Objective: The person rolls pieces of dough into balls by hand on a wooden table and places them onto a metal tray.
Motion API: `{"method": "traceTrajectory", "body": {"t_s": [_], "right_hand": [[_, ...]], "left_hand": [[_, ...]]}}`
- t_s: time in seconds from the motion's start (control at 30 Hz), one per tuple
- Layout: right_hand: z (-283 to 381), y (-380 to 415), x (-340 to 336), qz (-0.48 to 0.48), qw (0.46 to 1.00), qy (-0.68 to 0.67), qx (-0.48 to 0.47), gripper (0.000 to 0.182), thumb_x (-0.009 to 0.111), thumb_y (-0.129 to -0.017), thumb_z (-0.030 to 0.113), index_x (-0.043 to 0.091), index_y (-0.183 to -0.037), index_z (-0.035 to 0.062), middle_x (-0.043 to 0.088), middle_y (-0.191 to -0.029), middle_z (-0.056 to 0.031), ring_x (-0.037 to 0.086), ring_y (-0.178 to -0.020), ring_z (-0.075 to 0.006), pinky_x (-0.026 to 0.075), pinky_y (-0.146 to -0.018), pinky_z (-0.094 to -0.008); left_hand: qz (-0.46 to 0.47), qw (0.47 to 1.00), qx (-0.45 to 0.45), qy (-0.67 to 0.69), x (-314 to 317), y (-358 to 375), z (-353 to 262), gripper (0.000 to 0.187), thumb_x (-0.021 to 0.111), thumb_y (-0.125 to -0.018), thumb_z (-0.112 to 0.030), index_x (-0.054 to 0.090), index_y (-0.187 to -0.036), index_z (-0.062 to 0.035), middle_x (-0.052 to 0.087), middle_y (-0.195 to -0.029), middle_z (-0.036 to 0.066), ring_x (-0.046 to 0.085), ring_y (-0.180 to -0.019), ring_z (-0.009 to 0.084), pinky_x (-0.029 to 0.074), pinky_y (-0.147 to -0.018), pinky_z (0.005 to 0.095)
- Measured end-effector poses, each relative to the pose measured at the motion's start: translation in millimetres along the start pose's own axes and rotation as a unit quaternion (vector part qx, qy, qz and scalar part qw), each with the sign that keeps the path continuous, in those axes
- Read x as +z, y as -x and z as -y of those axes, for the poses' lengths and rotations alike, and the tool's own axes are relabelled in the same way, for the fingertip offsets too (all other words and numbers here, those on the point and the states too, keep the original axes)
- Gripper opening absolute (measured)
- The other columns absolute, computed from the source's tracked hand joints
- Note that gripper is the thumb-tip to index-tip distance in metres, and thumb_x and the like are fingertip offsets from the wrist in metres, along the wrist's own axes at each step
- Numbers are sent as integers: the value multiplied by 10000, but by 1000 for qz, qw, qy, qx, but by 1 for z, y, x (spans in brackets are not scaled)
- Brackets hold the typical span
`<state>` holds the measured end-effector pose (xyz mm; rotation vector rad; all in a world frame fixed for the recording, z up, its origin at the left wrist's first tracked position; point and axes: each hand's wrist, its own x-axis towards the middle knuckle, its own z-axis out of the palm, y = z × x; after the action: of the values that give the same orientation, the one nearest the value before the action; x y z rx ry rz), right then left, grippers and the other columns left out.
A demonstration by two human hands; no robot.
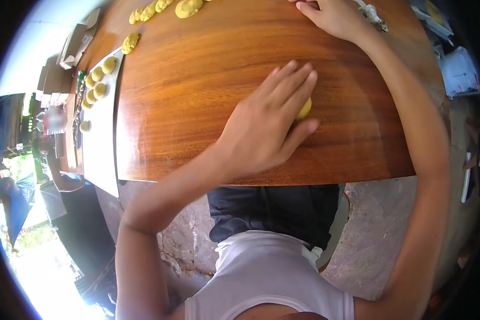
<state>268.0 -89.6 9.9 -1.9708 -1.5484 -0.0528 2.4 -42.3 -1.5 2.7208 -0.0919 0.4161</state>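
Observation:
My left hand [272,112] lies palm down over a yellow dough ball [304,109] on the wooden table [197,90]. Its fingers are stretched out, and the ball shows between the index finger and thumb, partly covered. At the top edge, my right hand [328,15] rests on the table, with most of its fingers cut off by the frame. Several lumps of yellow dough [189,7] lie at the top left. Another rough piece [130,43] sits near the table's left side.
On the left, a white board [104,144] carries several round yellow pieces [100,90]. Cardboard boxes [72,46] stand beyond it. A crumpled whitish item [374,16] lies right of my right hand. Part of another person's arm [58,173] appears at the far left.

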Motion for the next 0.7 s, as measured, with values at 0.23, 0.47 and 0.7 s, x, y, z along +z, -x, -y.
{"method": "traceTrajectory", "body": {"t_s": [0.23,0.47,0.7], "right_hand": [[-6,-2,8,-24,999,-22,-39,188,652,-928,108,710,-1067,-5,755,-975,-182,736,-908,-313,567,-789,-408],[0,1,6,-18,1000,-10,-4,194,653,-918,102,709,-1073,1,750,-976,-183,727,-907,-311,557,-778,-416],[3,1,9,-45,998,24,-21,185,655,-909,106,713,-1054,8,748,-941,-176,724,-873,-319,555,-762,-415]], "left_hand": [[118,987,-98,-45,-48,99,-21,718,634,-983,-420,459,-1523,20,436,-1588,221,363,-1499,432,246,-1240,552],[91,981,-148,-89,-60,104,-4,776,665,-950,-460,469,-1504,46,429,-1595,219,351,-1491,473,251,-1228,577],[11,984,-144,-104,-30,44,29,1017,535,-950,-708,357,-1537,103,336,-1619,292,232,-1541,457,170,-1272,519]]}}
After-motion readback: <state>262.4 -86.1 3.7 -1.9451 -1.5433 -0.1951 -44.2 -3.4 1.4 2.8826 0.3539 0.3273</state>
